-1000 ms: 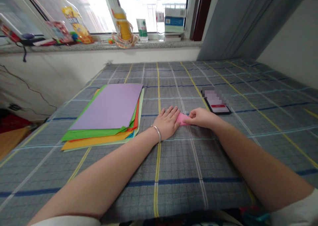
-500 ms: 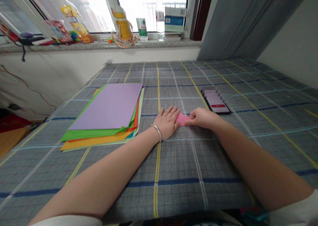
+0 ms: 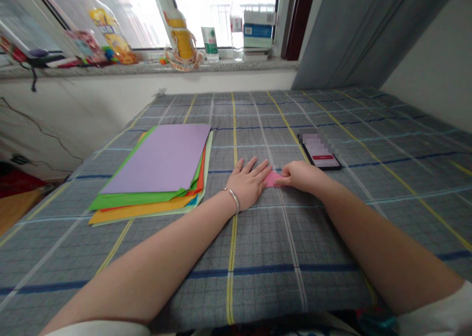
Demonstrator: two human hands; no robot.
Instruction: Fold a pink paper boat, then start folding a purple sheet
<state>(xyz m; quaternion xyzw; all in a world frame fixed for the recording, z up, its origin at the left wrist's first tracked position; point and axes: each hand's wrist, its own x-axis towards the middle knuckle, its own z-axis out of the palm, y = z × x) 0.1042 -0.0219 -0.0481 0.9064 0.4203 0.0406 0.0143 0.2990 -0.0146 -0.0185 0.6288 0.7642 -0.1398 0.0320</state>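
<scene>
A small piece of pink paper (image 3: 273,179) lies on the plaid cloth between my two hands, partly covered by them; its folds are too small to make out. My left hand (image 3: 248,182) rests flat with fingers spread, its fingertips over the paper's left part. A silver bangle (image 3: 233,199) circles that wrist. From the other side, my right hand (image 3: 300,177) pinches the paper's right end between thumb and bent fingers.
To the left lies a stack of coloured paper sheets (image 3: 162,159), purple on top. A phone (image 3: 320,151) is beyond my right hand. Bottles, including a yellow one (image 3: 182,41), and boxes (image 3: 258,33) line the windowsill (image 3: 236,66) at the back.
My left fingers have shifted slightly to the right and spread over more of the pink paper, so less of it shows. My right hand keeps its pinch in the same place.
</scene>
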